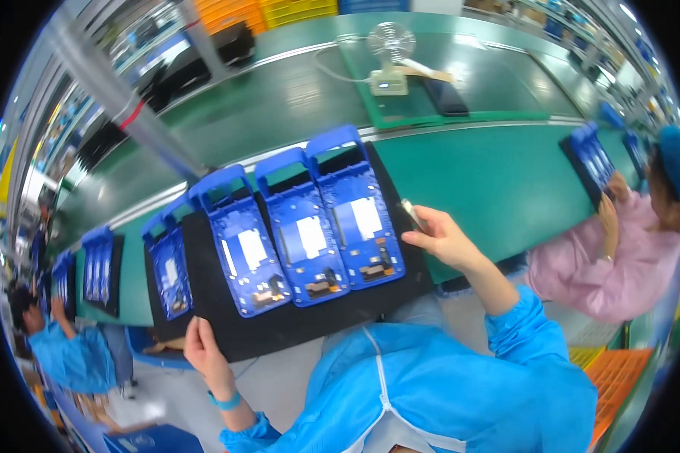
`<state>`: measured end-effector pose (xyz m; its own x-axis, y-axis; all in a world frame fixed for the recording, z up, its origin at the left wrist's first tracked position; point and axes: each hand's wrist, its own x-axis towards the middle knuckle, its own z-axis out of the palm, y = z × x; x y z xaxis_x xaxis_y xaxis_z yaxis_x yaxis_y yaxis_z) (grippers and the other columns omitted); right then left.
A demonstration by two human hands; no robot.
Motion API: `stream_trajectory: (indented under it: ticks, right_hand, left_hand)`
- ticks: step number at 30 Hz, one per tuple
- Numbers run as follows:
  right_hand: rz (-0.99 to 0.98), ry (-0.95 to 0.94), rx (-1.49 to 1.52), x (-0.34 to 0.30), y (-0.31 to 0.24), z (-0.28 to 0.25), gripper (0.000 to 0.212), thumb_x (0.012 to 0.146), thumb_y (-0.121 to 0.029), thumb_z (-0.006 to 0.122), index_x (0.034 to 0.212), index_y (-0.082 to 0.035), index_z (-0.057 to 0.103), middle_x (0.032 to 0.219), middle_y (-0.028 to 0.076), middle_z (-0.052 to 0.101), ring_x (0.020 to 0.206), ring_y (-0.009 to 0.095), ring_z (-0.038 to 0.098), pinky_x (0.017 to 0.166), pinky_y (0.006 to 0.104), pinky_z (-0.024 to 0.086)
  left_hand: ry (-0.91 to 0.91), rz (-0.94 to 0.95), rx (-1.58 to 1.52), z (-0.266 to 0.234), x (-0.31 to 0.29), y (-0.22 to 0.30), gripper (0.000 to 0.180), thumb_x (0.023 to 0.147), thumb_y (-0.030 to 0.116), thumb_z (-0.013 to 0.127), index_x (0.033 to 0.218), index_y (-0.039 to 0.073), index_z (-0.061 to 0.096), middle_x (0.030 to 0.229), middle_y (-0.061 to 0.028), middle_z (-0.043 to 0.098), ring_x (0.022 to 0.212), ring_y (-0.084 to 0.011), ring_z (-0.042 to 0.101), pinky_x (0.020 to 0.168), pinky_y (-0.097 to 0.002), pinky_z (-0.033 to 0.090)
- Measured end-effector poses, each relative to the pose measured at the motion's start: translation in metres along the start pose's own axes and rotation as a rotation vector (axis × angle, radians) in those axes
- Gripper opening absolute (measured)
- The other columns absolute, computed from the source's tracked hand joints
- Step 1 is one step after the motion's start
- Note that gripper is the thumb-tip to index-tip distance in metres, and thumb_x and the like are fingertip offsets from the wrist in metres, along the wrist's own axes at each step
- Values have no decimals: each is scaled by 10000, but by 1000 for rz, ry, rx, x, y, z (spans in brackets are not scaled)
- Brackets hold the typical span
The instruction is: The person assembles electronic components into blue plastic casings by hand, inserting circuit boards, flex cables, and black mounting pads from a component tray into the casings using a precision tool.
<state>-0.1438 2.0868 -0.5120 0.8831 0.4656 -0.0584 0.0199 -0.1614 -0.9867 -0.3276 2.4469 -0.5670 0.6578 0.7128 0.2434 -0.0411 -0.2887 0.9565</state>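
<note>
Several blue plastic device housings (308, 240) with handle-like loops lie side by side, each holding a pale rectangle and small brown and dark parts. Beneath them is a black mat (234, 332), overhanging the bench's near edge. My left hand (205, 353) is closed on the mat's near left edge, below the leftmost housing (172, 270). Just right of the rightmost housing (361, 223), my right hand (444, 238) is raised. Thumb and fingers there pinch a small slim piece (411, 211) with a pale tip; its kind is too small to make out.
Across the green bench (476, 170) stands a small clear fan (391, 53) beside a dark flat device (446, 97). A grey post (121, 98) rises at the left. People in pink (597, 249) and blue (75, 355) clothing sit at either side, near more housings.
</note>
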Motion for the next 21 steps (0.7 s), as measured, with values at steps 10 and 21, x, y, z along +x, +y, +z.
stream_trajectory:
  ticks: [10, 21]
  right_hand:
    - [-27, 555, -713, -5, -24, -13, 231, 741, -217, 660, 809, -9, 584, 618, 72, 523, 556, 129, 454, 514, 284, 371]
    - [89, 862, -626, 267, -59, -193, 372, 650, -349, 691, 702, 12, 620, 599, 125, 602, 493, 231, 581, 606, 345, 473]
  left_hand:
    - [-288, 298, 269, 21, 54, -2, 193, 826, 51, 544, 992, -46, 558, 799, -100, 505, 676, -166, 510, 562, -244, 395]
    - [-113, 413, 310, 39, 54, 1, 186, 864, 54, 463, 941, -53, 594, 841, -154, 539, 781, -267, 521, 710, -333, 429]
